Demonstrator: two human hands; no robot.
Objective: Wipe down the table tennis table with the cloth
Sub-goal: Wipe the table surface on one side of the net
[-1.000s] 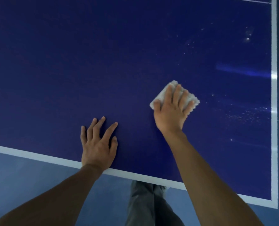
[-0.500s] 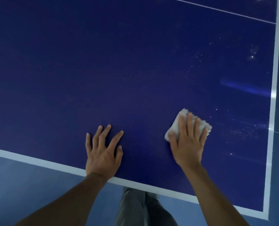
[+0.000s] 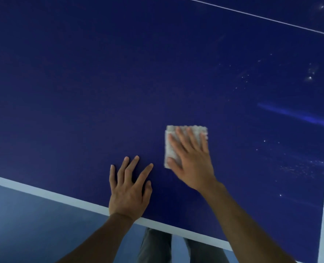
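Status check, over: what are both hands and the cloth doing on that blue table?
Right hand flat, pressing cloth on table. Left hand flat near the edge. White specks to the right; nothing blocking.

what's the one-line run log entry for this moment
phase: wiping | right hand: flat, presses cloth on table | left hand: flat on table by near edge | specks visible at right

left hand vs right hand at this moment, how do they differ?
The left hand rests bare on the table; the right hand presses on the cloth. The left hand's fingers are spread wide; the right hand's lie closer together. The left hand sits at the white edge line, wrist over it; the right hand lies farther in. Both are flat, palm down, fingers straight.
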